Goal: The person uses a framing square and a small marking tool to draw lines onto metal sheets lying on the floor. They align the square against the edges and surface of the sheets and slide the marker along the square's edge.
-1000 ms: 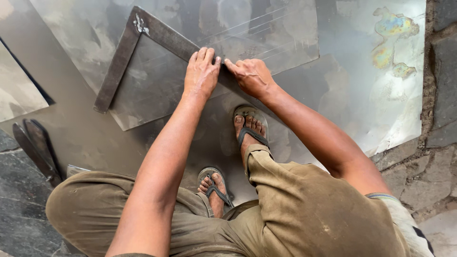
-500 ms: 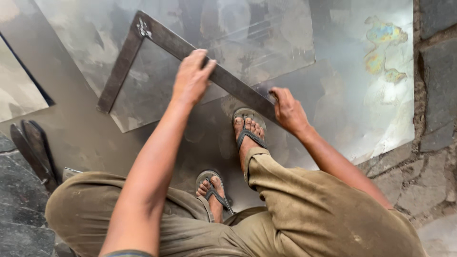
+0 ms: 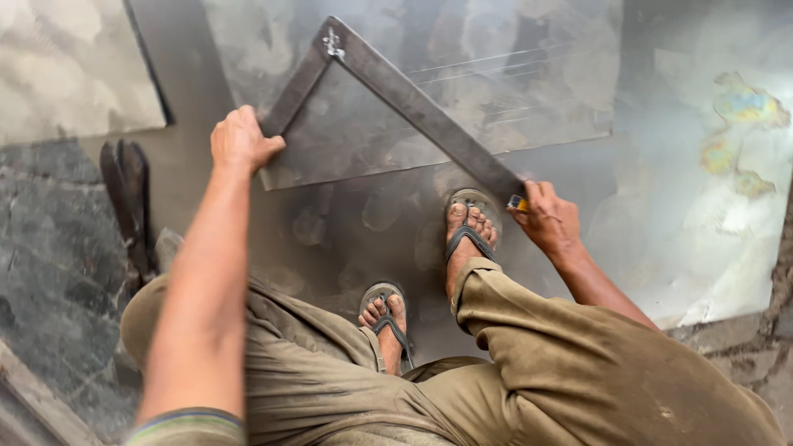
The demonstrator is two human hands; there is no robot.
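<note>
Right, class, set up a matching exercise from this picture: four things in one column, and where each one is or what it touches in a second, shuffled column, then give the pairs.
Column one:
1. left hand
2. right hand
3. metal square
4. dark shears

Column two:
A. flat on the metal sheet, corner pointing away from the person
B. at the end of the square's longer arm, holding a small marking tool
C. pressed on the square's shorter arm
D. on the ground beside the left arm, untouched

Pairs: 1-C, 2-B, 3-A, 4-D
</note>
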